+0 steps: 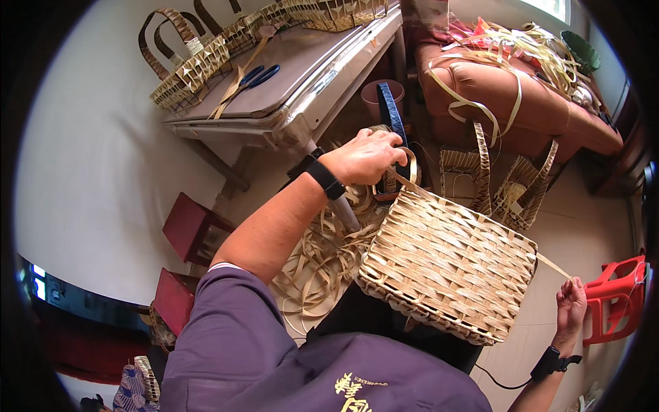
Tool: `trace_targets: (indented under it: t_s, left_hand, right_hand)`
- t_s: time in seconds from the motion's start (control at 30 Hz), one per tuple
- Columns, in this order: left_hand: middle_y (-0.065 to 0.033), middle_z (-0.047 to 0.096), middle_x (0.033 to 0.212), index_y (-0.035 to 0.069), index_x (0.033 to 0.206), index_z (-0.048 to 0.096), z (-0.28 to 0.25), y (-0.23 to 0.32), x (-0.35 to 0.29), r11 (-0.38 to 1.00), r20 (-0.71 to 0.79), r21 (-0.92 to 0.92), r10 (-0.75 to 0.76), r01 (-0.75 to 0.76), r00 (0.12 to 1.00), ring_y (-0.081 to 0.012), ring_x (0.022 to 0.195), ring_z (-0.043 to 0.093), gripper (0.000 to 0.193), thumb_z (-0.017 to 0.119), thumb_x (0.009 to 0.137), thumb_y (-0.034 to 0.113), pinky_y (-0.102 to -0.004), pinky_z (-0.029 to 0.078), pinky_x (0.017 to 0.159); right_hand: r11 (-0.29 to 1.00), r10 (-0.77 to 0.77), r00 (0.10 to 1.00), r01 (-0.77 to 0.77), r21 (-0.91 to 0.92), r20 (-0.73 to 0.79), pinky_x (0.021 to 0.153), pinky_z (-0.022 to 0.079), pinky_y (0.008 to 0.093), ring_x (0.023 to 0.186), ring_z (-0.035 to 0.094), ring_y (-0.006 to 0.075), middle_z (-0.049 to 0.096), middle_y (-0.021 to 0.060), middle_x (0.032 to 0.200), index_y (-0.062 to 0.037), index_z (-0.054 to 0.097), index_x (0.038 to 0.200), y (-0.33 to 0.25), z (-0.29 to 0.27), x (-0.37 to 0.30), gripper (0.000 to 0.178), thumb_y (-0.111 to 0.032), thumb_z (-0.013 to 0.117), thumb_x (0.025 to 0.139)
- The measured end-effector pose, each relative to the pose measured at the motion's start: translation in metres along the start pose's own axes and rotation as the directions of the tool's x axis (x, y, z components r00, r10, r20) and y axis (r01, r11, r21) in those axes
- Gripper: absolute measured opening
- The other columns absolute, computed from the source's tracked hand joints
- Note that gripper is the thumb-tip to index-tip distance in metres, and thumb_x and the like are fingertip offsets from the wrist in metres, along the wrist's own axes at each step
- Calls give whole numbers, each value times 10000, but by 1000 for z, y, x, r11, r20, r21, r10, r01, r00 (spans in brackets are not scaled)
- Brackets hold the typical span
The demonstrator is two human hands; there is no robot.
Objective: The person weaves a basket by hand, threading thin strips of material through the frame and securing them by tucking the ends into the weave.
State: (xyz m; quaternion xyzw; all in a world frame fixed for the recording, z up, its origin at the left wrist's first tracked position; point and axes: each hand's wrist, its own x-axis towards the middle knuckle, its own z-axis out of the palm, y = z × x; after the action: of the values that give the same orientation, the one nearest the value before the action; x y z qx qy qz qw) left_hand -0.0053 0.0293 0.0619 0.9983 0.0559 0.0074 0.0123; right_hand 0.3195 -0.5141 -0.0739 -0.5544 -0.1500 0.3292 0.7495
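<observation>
- Woven basket (pixel 449 268): over the person's lap, broad woven face toward the camera.
- Left hand (pixel 362 156): grip closed on a pale strip (pixel 414 167) beside the basket's upper-left corner.
- Right hand (pixel 571 307): grip pinched around a narrow strip (pixel 553 266) running from the basket's right edge.
- Scissors (pixel 244 84): on the surface (pixel 309 58), upper left.

Basket (pixel 449 264) over lap (pixel 350 319); stool (pixel 613 295) right; scissors (pixel 259 77) on table (pixel 302 51) ahead-left; strips (pixel 518 47) on sofa (pixel 549 110).
</observation>
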Motion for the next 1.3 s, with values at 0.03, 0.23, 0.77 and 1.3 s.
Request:
trace_targets:
  t_s: [0.03, 0.23, 0.77, 1.3]
  left_hand:
    - [-131, 598, 1389, 139, 1127, 699, 10, -7, -3, 999, -112, 39, 28, -24, 993, -355, 1310, 544, 426, 721, 733, -20, -480, 453, 1039]
    - [-123, 656, 1237, 78, 994, 644, 28, -28, 0, 939, -348, -340, -87, -39, 933, -284, 1151, 645, 150, 739, 879, 68, -404, 530, 974]
    - [-86, 651, 706, 26, 934, 715, -42, 43, 38, 900, -103, -404, 131, -162, 986, -183, 645, 638, 129, 748, 825, 85, -317, 513, 627]
    - [-184, 759, 976, 27, 1083, 753, -13, 58, 44, 894, 93, -422, 212, -154, 973, -348, 928, 737, 236, 722, 885, 152, -406, 578, 824]
  right_hand:
    - [1000, -3, 1000, 2, -7, -12, 678, 409, 249, 763, 514, 88, 573, -11, 853, -95, 576, 1023, -2, -3, -1, 85, -173, 576, 1055]
    - [999, 0, 999, -2, -34, -53, 688, 421, 264, 778, 527, 107, 589, 8, 869, -81, 588, 1015, -3, -2, 0, 95, -169, 580, 1048]
    - [987, -105, 972, 77, -139, -208, 713, 453, 303, 819, 563, 157, 631, 58, 911, -44, 620, 994, -49, -61, -35, 124, -158, 590, 1028]
    - [930, -310, 847, 176, -323, -432, 738, 485, 343, 860, 598, 207, 673, 108, 953, -6, 652, 972, -123, -135, -111, 155, -148, 601, 1009]
